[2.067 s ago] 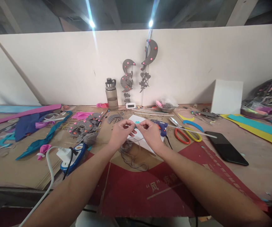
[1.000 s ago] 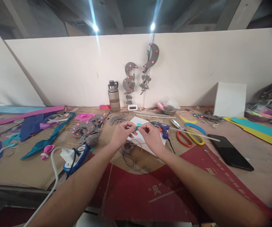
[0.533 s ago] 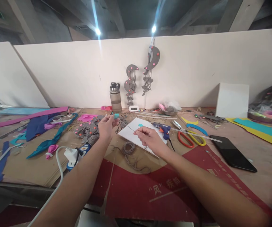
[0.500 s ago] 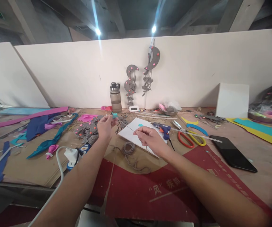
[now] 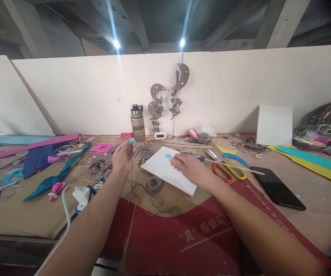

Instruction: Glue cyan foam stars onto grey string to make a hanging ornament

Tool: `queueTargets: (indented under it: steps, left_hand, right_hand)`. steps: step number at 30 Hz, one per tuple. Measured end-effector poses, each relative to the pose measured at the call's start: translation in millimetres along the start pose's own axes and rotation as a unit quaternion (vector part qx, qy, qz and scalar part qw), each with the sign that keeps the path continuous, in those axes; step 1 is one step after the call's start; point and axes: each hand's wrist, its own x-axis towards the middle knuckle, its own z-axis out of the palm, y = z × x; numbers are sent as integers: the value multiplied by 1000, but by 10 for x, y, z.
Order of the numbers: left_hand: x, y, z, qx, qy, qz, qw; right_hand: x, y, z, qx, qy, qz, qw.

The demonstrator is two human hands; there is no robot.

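Observation:
A small teal piece (image 5: pixel 132 141) is pinched in the fingertips of my left hand (image 5: pixel 122 156), and a thin grey cord hangs below that hand toward a coil of grey cord (image 5: pixel 154 184). My right hand (image 5: pixel 188 167) hovers over the right part of a white board (image 5: pixel 165 171); its fingers are slightly blurred and apart, with nothing seen in them. Another teal shape (image 5: pixel 168 156) lies flat on the board, just left of my right fingertips. Partly behind my right hand is a blue glue gun (image 5: pixel 195 157).
Scissors (image 5: pixel 223 172) and a black phone (image 5: pixel 277 188) lie to the right. A bottle (image 5: pixel 138 124) and a small clock (image 5: pixel 160 135) stand at the back. Grey moon ornaments (image 5: pixel 184 76) hang on the white wall. A white plug (image 5: pixel 81 194) sits beside my left forearm.
My right hand has let go of the cord, and its fingers have opened. The cord now hangs down from my left hand instead of stretching between both hands. The view has shifted slightly.

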Motion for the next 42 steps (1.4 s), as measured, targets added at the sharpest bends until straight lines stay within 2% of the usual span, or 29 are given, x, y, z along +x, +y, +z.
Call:
queueTargets:
  steps: [2,4,6,8,10,14,18,21,24,27,30,32,35,42]
  left_hand:
    - [-53,-16,35,10,-16,1,1000]
    - [-111,-37,73,22,-32,0,999]
    - [-165,-58,109,36,-50,-4,998]
    - [-210,-75,139,49,-65,-9,997]
    - [-241,-86,160,57,-75,-11,996]
    - [-269,-95,179,67,-89,-13,994]
    - [-269,-103,179,73,-86,-21,993]
    - [-270,-107,182,73,-84,-36,993]
    - [-288,-108,195,82,-83,-52,992]
    - [-310,-114,210,98,-76,-64,990]
    - [-316,-132,215,97,-72,-74,990]
    - [-312,-147,211,86,-67,-87,990]
    - [-305,-167,203,72,-64,-106,990]
    - [-340,-182,235,60,-83,-115,988]
  right_hand:
    - [83,273,-56,-131,49,113,984]
    - [142,558,-72,-219,36,226,948]
    - [173,810,-45,-248,-11,278,928]
    - [186,1000,1,-228,-83,286,927]
    - [192,1116,43,-206,-113,283,930]
    - [206,1204,84,-190,-100,289,933]
    - [233,1229,65,-195,-52,310,929]
    - [258,1181,28,-132,59,324,935]
    - [271,995,23,78,176,286,939]
    - [249,678,66,250,220,176,926]
    - [188,339,135,367,196,58,908]
    - [134,167,181,379,157,30,911]
    - [60,27,236,336,124,16,933]
    - [-15,-14,269,201,116,-12,973]
